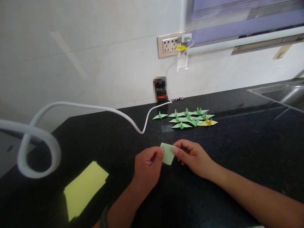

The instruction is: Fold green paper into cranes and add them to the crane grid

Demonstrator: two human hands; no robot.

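A small pale green piece of folded paper (167, 154) is held up between my two hands above the dark counter. My left hand (148, 164) pinches its left edge, thumb on the near face. On the opposite side, my right hand (193, 156) grips the upper right edge between thumb and fingers. Beyond the hands stand several green paper cranes (181, 125) in a loose group, with one yellow paper crane (209, 122) at its right end. To the left lies a stack of yellow paper sheets (85, 190), slightly fanned.
A thick white cable (111, 110) loops across the left side. Against the wall leans a blurred-out dark device (161, 89). Above it is a wall socket (167, 45) with a white charger (185, 38). A metal sink (285, 93) is set into the black counter (256, 142) at right.
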